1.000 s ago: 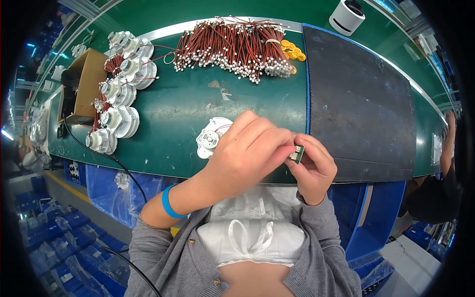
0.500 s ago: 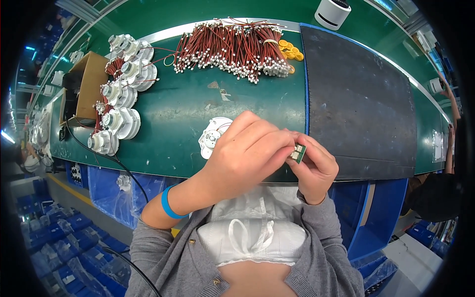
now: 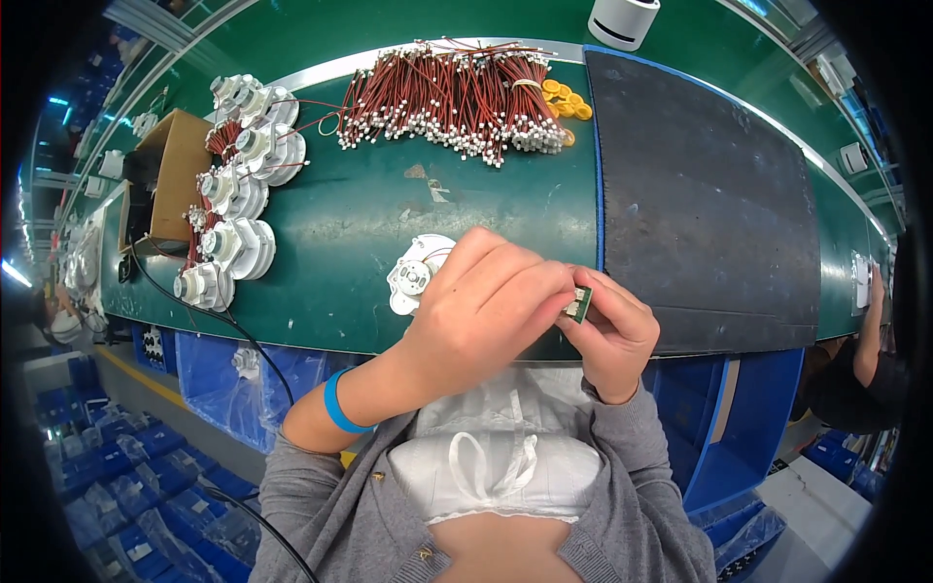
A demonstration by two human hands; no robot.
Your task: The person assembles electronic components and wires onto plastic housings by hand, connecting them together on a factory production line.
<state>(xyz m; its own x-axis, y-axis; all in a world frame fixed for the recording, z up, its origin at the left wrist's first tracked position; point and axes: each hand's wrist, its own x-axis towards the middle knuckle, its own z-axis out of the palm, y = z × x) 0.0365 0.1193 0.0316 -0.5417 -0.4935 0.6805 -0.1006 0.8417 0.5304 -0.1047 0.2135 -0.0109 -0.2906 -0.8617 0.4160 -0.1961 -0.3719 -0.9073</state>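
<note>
My right hand pinches a small green circuit board with pale connectors, held above the front edge of the table. My left hand, with a blue band on its wrist, reaches across from the left. Its fingertips are pressed together against the board's left side, and what they pinch is hidden. Behind the left hand, a white round motor unit lies on the green table, partly covered by the hand.
Several white motor units stand in a row at left beside a cardboard box. Bundled red and black wires lie at the back, with yellow round pieces beside them. A black mat covers the right side. A white cylinder stands beyond it.
The circuit board has turned slightly and shows more edge-on, while both hands keep their hold. The white cylinder at the back has shifted left. At far right, another person's arm has moved.
</note>
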